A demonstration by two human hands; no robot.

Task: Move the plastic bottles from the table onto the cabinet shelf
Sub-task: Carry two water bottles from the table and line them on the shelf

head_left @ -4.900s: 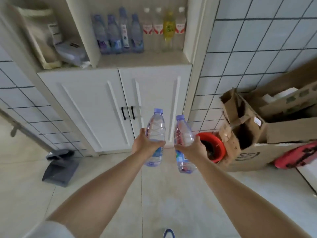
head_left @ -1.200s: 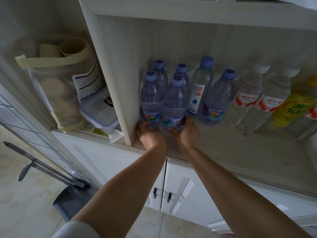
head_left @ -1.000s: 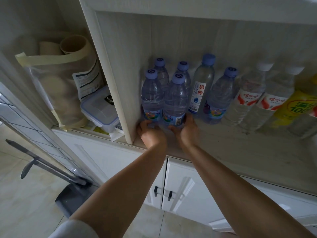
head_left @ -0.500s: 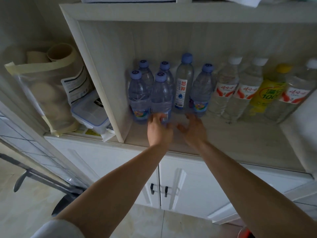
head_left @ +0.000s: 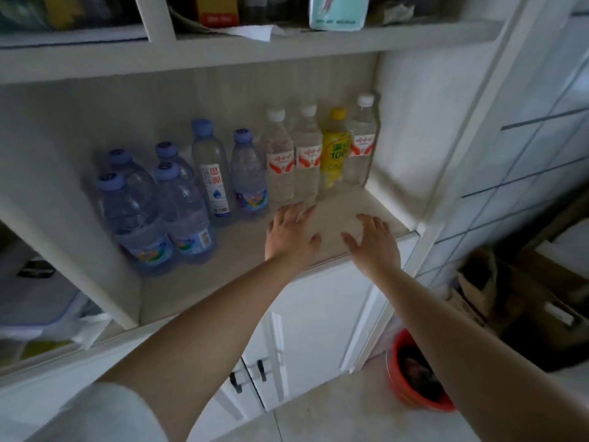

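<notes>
Head view: both hands empty above the shelf (head_left: pixel 223 272).
Left hand (head_left: pixel 291 232) and right hand (head_left: pixel 371 239) spread, released; bottles (head_left: pixel 178 199) upright along the back edge.

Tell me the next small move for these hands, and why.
Probably draw both hands back and turn away for more bottles: the left hand and right hand are open and empty, and the two front bottles stand upright on the shelf.

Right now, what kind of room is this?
Probably a kitchen or pantry corner at home: a white cabinet shelf lined with drink bottles, a tiled wall, and a red bucket on the floor.
</notes>
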